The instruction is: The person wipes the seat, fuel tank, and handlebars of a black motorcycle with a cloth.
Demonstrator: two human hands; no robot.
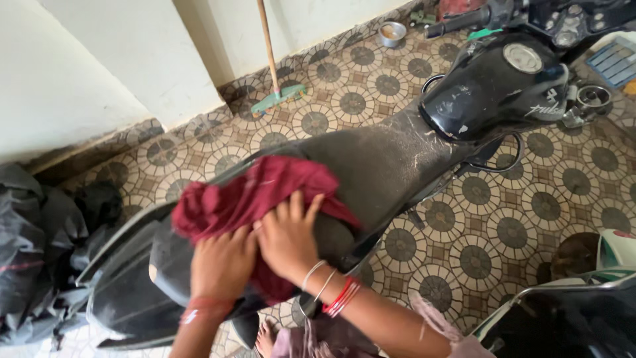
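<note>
A dusty black motorcycle stands across the view, its long seat (377, 166) running from lower left to the black fuel tank (497, 89) at upper right. A crumpled dark red cloth (252, 192) lies on the rear part of the seat. My left hand (222, 265) presses on the cloth's near side, fingers bunched into the fabric. My right hand (288, 235) lies flat on the cloth beside it, fingers spread, with bangles and red thread on the wrist. Both hands push the cloth against the seat.
Patterned tile floor (477, 258) surrounds the bike. A broom (275, 73) leans on the white wall, with a small metal bowl (392, 32) farther back. Black plastic bags (33, 252) sit at left. Another vehicle's edge (570, 311) shows at lower right. My bare foot (266, 338) is below.
</note>
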